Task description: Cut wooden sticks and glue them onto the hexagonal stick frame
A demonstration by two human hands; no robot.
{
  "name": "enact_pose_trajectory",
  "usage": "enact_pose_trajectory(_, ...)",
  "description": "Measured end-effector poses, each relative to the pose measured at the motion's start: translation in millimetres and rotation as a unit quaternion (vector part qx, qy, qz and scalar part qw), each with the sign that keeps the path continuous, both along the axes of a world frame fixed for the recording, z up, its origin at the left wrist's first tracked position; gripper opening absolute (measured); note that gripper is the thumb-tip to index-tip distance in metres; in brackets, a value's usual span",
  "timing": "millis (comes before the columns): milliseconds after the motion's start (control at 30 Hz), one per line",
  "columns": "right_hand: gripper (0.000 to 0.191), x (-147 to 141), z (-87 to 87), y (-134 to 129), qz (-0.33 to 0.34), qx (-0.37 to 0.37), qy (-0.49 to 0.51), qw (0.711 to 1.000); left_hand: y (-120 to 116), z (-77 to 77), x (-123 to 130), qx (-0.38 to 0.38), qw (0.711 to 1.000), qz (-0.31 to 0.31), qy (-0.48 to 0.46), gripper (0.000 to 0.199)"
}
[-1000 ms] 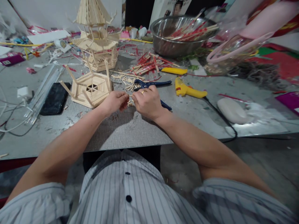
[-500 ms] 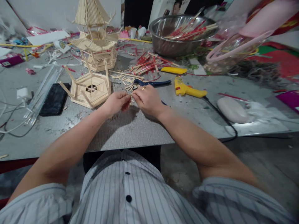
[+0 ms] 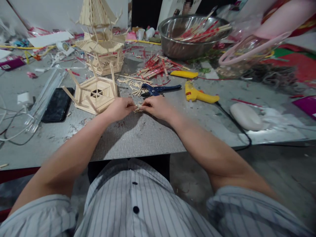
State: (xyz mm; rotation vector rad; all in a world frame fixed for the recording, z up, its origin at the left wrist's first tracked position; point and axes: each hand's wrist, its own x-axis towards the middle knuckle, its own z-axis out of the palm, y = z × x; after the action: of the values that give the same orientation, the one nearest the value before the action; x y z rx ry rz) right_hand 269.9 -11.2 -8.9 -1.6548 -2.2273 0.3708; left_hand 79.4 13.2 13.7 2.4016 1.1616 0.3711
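Observation:
Both hands meet low over the table at a few short wooden sticks [image 3: 138, 108]. My left hand [image 3: 121, 108] has its thumb and fingers pinched at the left end of these pieces. From the other side, my right hand [image 3: 158, 107] pinches at them too; its fingertips partly hide what they grip. Just left of my left hand stands a hexagonal wooden stick base [image 3: 82, 95] with upright posts. Behind my right hand lies a dark blue hand cutter [image 3: 160, 89], beside a scatter of cut stick pieces [image 3: 134, 86].
A tiered stick pagoda [image 3: 101, 46] stands behind the base. A yellow glue gun [image 3: 202, 97] and yellow-handled knife [image 3: 184, 74] lie right. Red-wrapped sticks [image 3: 155, 67] are heaped before a steel bowl [image 3: 172, 49]. A black phone [image 3: 57, 105] lies left.
Both hands have lowered slightly towards the table and their fingertips have drawn a little apart. The short sticks between them show more now, as does the cutter behind my right hand.

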Motion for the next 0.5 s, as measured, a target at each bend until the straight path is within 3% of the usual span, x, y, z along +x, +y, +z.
enact_pose_trajectory(100, 0.023, -4, -0.4, -1, -0.03, 0.021, -0.047, 0.998, -1, 2.9, 5, 0.035, 0.999, 0.015, 0.024, 0.02)
enact_pose_trajectory(333, 0.028, -5, -2.4, -1, -0.041, 0.035, -0.01, 0.998, 1, 10.3, 10, 0.064, 0.984, 0.048, 0.161, 0.021)
enact_pose_trajectory(500, 0.024, -3, -2.1, -1, -0.048, 0.049, 0.024, 0.997, 3, 9.4, 10, 0.065, 0.983, 0.033, 0.17, 0.041)
